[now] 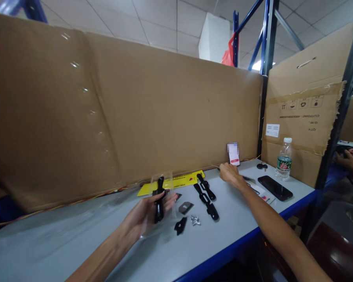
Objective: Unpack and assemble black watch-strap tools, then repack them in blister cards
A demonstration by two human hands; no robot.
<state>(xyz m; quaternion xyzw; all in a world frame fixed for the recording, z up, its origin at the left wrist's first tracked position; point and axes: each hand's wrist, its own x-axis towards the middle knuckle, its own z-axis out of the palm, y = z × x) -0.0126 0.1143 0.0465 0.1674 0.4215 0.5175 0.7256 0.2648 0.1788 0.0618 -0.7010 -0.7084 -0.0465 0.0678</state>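
My left hand (147, 209) holds a black handled part (159, 199) together with a clear plastic bag (148, 229), thumb over the part. My right hand (231, 173) is closed near the back of the table, just below an upright phone (233, 154); a thin item shows at its fingertips, too small to name. Between the hands lie black handle parts (207, 201), a grey metal plate (185, 207), a small black piece (180, 226) and several silver screws (195, 220). Behind them is a yellow printed strip (182, 180).
A dark phone (275, 188), a water bottle (284, 159) and small black items (262, 166) are at the right of the table (223, 239). Cardboard panels (170, 113) wall the back and right. Another person's hands (351, 158) show at the far right.
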